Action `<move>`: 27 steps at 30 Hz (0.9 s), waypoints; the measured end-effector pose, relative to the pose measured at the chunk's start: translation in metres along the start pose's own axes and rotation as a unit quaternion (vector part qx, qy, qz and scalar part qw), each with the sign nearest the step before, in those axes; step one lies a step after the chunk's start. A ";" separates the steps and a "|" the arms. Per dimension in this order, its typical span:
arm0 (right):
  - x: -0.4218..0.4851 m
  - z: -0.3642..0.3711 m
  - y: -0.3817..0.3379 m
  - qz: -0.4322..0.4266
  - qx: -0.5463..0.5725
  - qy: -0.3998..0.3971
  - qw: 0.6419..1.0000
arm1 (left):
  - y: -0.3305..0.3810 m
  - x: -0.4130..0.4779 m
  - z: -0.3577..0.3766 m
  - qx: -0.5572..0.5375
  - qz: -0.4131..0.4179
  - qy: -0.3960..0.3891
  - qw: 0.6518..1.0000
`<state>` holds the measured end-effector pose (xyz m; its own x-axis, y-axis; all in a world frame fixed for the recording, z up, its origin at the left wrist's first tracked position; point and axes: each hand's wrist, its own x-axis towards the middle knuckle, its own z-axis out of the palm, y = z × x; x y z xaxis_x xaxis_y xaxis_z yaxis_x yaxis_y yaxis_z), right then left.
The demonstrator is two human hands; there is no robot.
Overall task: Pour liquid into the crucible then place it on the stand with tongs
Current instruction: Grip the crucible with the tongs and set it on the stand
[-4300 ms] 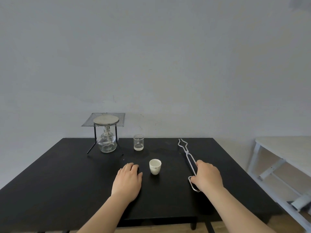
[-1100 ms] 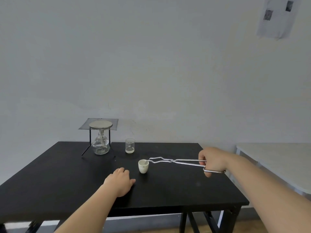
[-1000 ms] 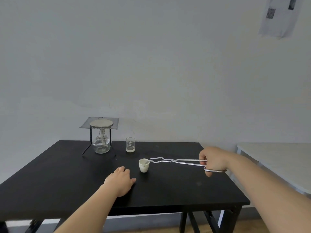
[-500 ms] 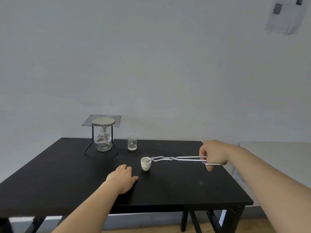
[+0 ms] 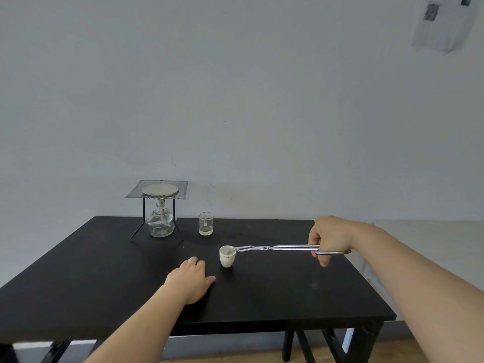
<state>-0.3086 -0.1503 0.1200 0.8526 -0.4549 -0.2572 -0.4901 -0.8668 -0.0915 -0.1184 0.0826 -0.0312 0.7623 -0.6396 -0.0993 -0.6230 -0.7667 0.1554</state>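
A small white crucible [image 5: 227, 257] stands near the middle of the black table [image 5: 275, 292]. My right hand [image 5: 328, 238] grips the handles of metal tongs [image 5: 277, 248], held level, with their tips at the crucible's rim. My left hand [image 5: 191, 280] lies flat on the table just left of the crucible, holding nothing. A tripod stand [image 5: 157, 196] with wire gauze and a round pad on top stands at the back left. Under it sits a glass alcohol burner [image 5: 160, 223]. A small glass beaker [image 5: 205, 224] with a little pale liquid is to its right.
A pale second table [image 5: 429, 239] lies to the right, beyond the black table's edge. A sheet of paper [image 5: 442, 22] hangs on the grey wall at the upper right. Wooden floor shows below the front edge.
Earlier the tongs lay on the table under my right hand. Now they are lifted and turned level, with their tips at the crucible's rim. Over the last second little has moved.
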 end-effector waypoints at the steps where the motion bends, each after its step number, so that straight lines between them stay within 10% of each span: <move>1: 0.000 0.000 0.000 -0.001 0.001 -0.001 1.000 | 0.000 0.000 0.000 0.000 0.000 0.001 1.000; 27: -0.003 -0.011 -0.004 0.000 0.032 -0.016 0.999 | -0.002 0.004 0.000 0.000 -0.001 -0.002 1.000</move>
<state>-0.3076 -0.1477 0.1314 0.8468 -0.4473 -0.2878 -0.5015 -0.8517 -0.1519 -0.1147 0.0817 -0.0319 0.7633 -0.6377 -0.1033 -0.6211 -0.7684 0.1542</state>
